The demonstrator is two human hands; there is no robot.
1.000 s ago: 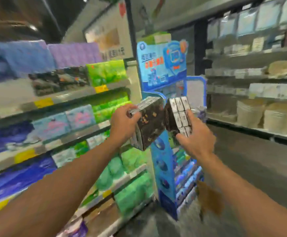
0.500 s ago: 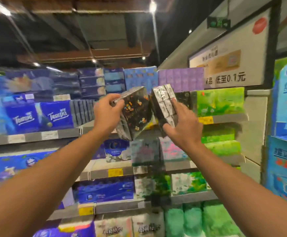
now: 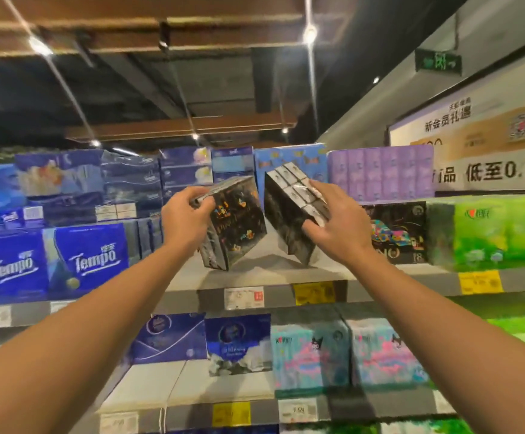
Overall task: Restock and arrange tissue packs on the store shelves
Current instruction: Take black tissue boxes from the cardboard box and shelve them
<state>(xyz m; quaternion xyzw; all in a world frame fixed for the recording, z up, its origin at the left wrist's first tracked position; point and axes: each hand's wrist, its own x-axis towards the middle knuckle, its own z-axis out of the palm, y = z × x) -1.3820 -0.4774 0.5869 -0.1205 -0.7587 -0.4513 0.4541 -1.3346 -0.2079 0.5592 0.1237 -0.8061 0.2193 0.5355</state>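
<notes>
A: Head view shows the left hand [image 3: 189, 223] gripping one black tissue pack [image 3: 236, 223] by its upper left edge, and the right hand [image 3: 336, 227] curled round a second black tissue pack [image 3: 289, 214], thumb on its white-panelled side. Both packs are tilted, their lower corners just above or barely touching the bare stretch of the upper shelf [image 3: 254, 270]; which of the two cannot be told.

B: So how should the placing go?

A: Probably by levelling each pack first, printed face outward, then sliding them back side by side into the gap, flush against the matching black pack [image 3: 395, 233] on the right. The film wrap looks slippery, so a firm hold until each base sits flat seems wise.

B: And what do the shelves hold?

A: On the same shelf, blue Tempo packs [image 3: 51, 261] at the left and green packs [image 3: 499, 233] at the far right. Purple packs [image 3: 380, 173] stand on top behind. The shelf below [image 3: 245, 411] carries dark blue boxes [image 3: 204, 339] and pastel cartoon packs [image 3: 348, 355].
</notes>
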